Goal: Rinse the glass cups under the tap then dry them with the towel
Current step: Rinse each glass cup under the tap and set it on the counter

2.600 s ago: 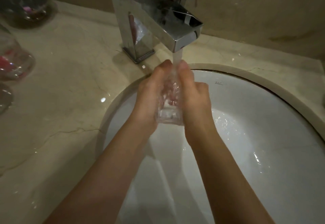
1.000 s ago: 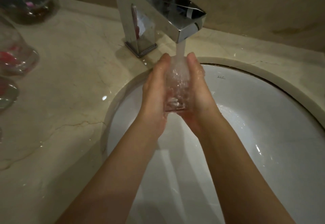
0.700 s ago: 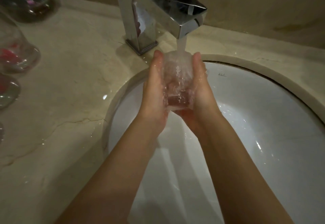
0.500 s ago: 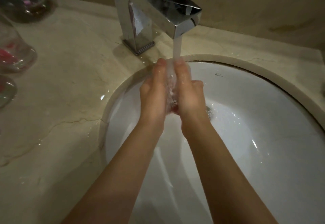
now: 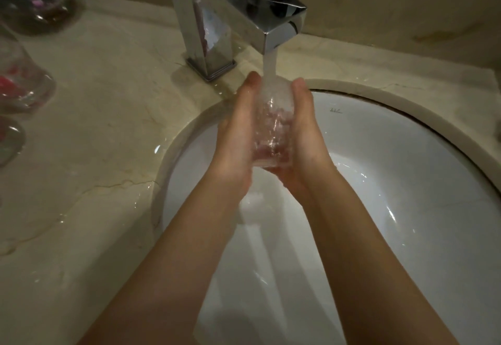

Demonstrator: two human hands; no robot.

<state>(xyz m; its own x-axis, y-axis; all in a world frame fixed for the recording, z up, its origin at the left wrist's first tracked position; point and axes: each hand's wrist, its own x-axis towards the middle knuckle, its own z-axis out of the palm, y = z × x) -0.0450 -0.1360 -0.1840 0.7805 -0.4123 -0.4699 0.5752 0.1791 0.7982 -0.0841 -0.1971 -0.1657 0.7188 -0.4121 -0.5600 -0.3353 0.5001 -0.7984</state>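
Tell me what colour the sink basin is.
White, inside a beige marble counter; the sink basin shows clearly in the head view.

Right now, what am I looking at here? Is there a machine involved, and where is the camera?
No machine: these are a person's bare hands, filmed by a camera worn on the head, looking down. The left hand and right hand hold a clear glass cup between them under water running from the chrome tap, over a white sink. On the marble counter at the left stand more glass cups, blurred. No towel is in view.
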